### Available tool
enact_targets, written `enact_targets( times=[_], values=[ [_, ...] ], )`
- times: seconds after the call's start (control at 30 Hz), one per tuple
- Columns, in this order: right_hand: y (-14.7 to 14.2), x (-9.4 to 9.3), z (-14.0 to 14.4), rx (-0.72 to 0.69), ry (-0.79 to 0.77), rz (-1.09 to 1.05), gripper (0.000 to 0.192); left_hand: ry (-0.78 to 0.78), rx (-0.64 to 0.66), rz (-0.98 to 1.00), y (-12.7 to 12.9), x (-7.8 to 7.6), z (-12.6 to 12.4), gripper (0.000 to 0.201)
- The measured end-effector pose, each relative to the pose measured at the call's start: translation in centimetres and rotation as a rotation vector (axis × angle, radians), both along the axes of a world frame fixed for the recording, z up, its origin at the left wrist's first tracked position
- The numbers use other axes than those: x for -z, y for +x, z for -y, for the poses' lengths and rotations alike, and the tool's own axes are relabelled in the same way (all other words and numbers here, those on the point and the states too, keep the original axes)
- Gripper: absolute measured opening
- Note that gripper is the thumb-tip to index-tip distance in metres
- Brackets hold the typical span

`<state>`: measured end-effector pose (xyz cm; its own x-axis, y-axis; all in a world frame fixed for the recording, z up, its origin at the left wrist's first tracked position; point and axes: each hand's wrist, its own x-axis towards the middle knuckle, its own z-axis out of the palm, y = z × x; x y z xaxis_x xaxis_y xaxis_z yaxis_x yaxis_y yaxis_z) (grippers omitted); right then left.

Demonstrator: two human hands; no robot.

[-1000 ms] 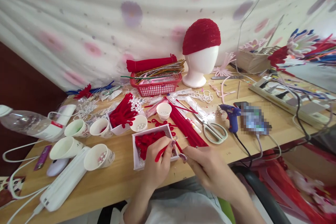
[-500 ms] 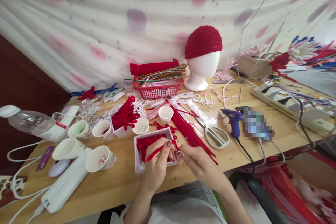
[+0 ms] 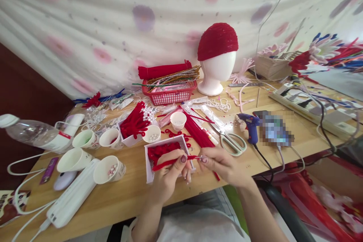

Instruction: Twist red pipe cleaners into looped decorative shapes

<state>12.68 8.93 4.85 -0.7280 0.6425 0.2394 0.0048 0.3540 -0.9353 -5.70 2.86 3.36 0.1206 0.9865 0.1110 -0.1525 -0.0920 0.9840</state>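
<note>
A red pipe cleaner (image 3: 165, 164) stretches between my two hands, over the near right corner of a white box (image 3: 148, 166). My left hand (image 3: 168, 176) pinches it between thumb and fingers, with one length lying back across the hand. At the short end on the right, my right hand (image 3: 221, 165) grips its tip between thumb and forefinger. Red fuzzy pieces (image 3: 163, 151) fill the box, partly hidden by my left hand. Behind my right hand lies a bundle of straight red pipe cleaners (image 3: 195, 130).
Scissors (image 3: 234, 143) and a blue glue gun (image 3: 252, 126) lie to the right. Several paper cups (image 3: 109, 170) stand left, near a white power strip (image 3: 72, 196) and bottle (image 3: 36, 134). Behind are a red basket (image 3: 172, 96) and a foam head (image 3: 217, 70) with a red cap.
My right hand has moved slightly right and up, away from the left hand. The pipe cleaner between them now runs nearly level. The whole view has shifted slightly.
</note>
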Motion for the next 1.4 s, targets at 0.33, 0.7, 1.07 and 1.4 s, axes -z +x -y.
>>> enact_targets(
  times=[0.33, 0.7, 1.07, 1.4],
  values=[
    [1.7, -4.2, 1.0, 0.099, 0.401, 0.450, 0.030, 0.311, 0.142, -0.558, -0.9, -1.2, -0.7, 0.031],
    [-0.4, 0.3, 1.8, 0.198, 0.159, 0.199, 0.033, 0.205, -0.266, -0.406, 0.1, -0.6, -0.9, 0.034],
    [0.3, -1.3, -2.1, -0.119, 0.050, 0.035, 0.042, 0.066, 0.189, -0.007, -2.0, -0.7, -0.4, 0.039],
    [-0.4, -1.2, 2.8, 0.266, 0.194, 0.332, 0.025, 0.284, -0.222, -0.476, -0.9, -0.4, -0.4, 0.022]
  ],
)
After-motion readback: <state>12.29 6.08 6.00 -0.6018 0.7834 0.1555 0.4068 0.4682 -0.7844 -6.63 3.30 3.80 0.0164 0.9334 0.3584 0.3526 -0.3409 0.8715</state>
